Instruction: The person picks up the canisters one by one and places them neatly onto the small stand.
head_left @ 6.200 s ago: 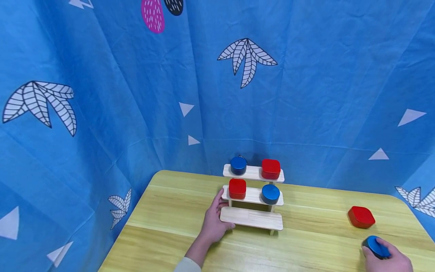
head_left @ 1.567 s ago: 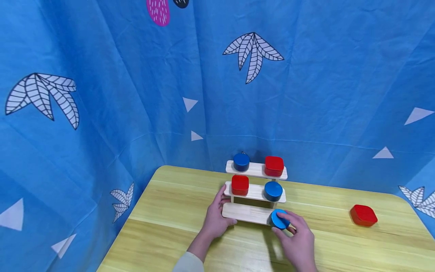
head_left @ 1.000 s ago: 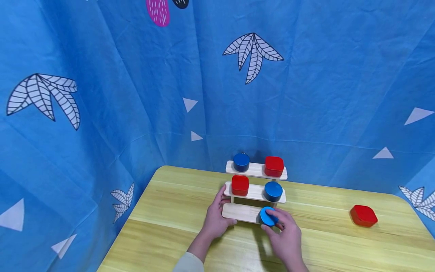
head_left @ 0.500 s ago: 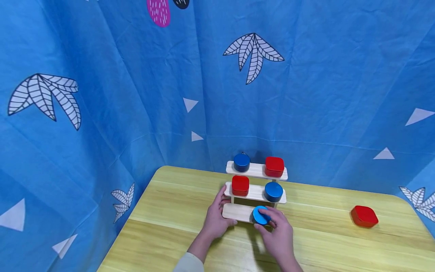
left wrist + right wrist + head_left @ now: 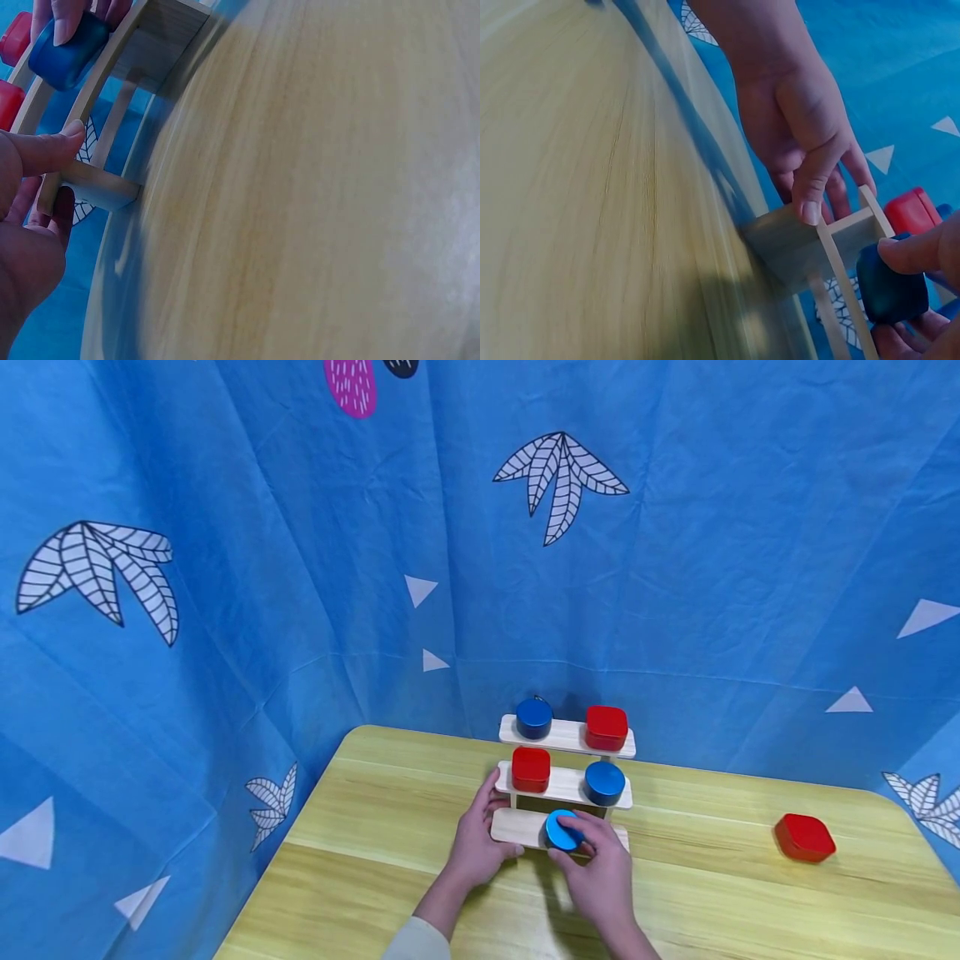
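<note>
A three-tier wooden display stand (image 5: 517, 827) stands near the back of the table. My left hand (image 5: 474, 846) grips its left end, thumb at the lowest step's front edge. In my right hand (image 5: 602, 870), thumb and fingers pinch a round blue tin (image 5: 561, 831) over the middle of that lowest step. The right wrist view shows this tin (image 5: 891, 285) close over the step. On the middle tier are a square red tin (image 5: 530, 769) at left and a round blue tin (image 5: 603, 783) at right. The top tier carries a blue tin (image 5: 533, 718) at left and a red tin (image 5: 606, 728) at right.
Another square red tin (image 5: 804, 838) lies on the wooden table (image 5: 712, 893) to the right of the stand. A blue patterned cloth (image 5: 675, 568) hangs behind the table and along its left side.
My right hand has brought the round blue tin from the table's right side to the stand, then leftward along the lowest step. My left hand keeps its grip on the stand.
</note>
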Demonstrator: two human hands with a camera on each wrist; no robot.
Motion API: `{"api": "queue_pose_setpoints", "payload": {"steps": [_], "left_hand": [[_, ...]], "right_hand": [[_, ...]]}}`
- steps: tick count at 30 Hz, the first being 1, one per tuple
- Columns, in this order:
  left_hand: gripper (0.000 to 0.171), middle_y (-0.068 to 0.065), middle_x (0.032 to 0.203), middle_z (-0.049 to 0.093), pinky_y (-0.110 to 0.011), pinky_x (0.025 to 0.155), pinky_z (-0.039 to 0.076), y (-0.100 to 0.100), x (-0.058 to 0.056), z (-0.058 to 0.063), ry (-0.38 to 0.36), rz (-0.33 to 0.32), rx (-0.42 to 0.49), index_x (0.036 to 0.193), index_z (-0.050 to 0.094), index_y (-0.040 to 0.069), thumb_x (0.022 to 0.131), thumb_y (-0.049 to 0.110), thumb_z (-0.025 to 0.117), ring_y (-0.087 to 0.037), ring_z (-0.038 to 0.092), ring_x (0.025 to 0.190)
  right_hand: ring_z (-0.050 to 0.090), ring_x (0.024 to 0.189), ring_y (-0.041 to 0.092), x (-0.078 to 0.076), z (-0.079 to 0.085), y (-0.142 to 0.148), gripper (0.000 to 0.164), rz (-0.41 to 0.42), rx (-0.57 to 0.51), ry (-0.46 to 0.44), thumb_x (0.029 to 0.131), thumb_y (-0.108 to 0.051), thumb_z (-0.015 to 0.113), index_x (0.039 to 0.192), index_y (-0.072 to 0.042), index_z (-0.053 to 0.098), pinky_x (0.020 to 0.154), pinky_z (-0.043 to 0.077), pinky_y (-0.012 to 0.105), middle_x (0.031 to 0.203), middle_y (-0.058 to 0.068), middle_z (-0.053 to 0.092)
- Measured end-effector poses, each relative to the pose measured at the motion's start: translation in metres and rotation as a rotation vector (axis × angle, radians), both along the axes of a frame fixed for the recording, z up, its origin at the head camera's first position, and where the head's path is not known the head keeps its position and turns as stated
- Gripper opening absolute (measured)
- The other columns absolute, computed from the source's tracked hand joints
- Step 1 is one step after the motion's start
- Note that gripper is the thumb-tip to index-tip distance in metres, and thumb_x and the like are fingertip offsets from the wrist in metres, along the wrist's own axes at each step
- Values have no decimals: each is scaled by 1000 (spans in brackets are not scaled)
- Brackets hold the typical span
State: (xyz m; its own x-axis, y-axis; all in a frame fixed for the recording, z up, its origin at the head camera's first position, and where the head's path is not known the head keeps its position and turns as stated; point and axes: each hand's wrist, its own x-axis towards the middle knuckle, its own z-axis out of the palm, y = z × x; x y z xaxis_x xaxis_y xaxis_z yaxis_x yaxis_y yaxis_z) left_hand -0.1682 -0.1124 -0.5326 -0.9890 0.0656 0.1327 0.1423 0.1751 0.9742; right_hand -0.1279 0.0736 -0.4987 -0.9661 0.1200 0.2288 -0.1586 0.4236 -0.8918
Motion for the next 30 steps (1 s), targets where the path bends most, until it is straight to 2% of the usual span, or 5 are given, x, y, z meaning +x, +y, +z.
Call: {"api": "queue_pose_setpoints", "payload": {"steps": [12, 20, 30], "left_hand": [[127, 0, 134, 52, -28, 96, 50, -2, -1, -2, 8, -2, -8, 158, 26, 36, 61, -22, 84, -22, 50, 125], [126, 0, 135, 52, -30, 100, 47, -2, -1, -2, 18, -1, -19, 157, 27, 36, 61, -21, 85, -21, 50, 125], [124, -5, 136, 52, -36, 101, 47, -2, -2, -2, 38, -10, -25, 159, 27, 29, 61, -25, 81, -27, 50, 126]], "right_hand": [[61, 111, 35, -5, -4, -11, 47, 19, -17, 31, 69, 9, 87, 112, -6, 76, 86, 56, 44, 126, 16, 61], [60, 112, 35, -9, -6, -20, 47, 38, -37, 38, 69, 9, 87, 112, -8, 76, 86, 56, 45, 125, 15, 61], [63, 109, 34, -13, -7, -28, 48, 55, -17, 72, 67, 7, 89, 111, -8, 77, 82, 57, 42, 123, 16, 62]]}}
